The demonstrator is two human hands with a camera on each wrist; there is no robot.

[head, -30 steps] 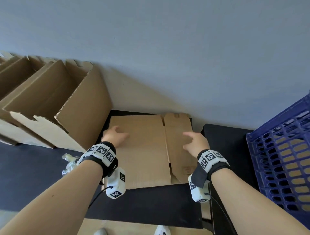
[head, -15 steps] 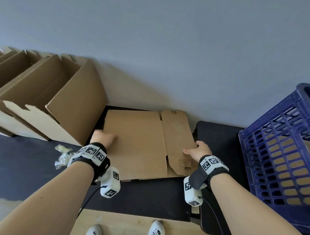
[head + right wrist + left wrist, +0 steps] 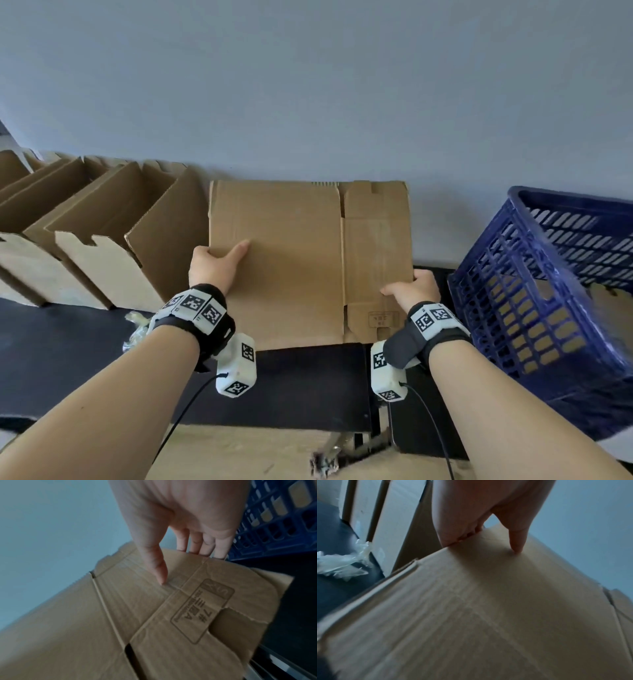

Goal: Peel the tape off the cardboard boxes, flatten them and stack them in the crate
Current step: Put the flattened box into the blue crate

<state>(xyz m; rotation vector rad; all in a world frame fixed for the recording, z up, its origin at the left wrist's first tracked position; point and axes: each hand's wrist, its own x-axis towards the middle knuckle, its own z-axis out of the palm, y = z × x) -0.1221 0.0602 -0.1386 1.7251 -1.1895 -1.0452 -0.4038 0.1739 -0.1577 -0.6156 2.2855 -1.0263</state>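
A flattened cardboard box point(image 3: 301, 260) is held up off the black table, tilted toward the wall. My left hand point(image 3: 214, 265) grips its left edge, thumb on the front face point(image 3: 516, 543) and fingers behind. My right hand point(image 3: 411, 289) grips the right edge the same way, thumb point(image 3: 157, 568) on the front near a printed stamp point(image 3: 202, 609). The blue plastic crate point(image 3: 548, 294) stands at the right with flat cardboard showing through its slots.
Several open cardboard boxes point(image 3: 102, 233) stand in a row at the left against the wall. A wad of peeled clear tape point(image 3: 137, 329) lies on the black table point(image 3: 301, 387) by my left wrist. The grey wall is close behind.
The flat box lay on the table under both hands; both hands have slid to its side edges, gripped them and lifted it up.
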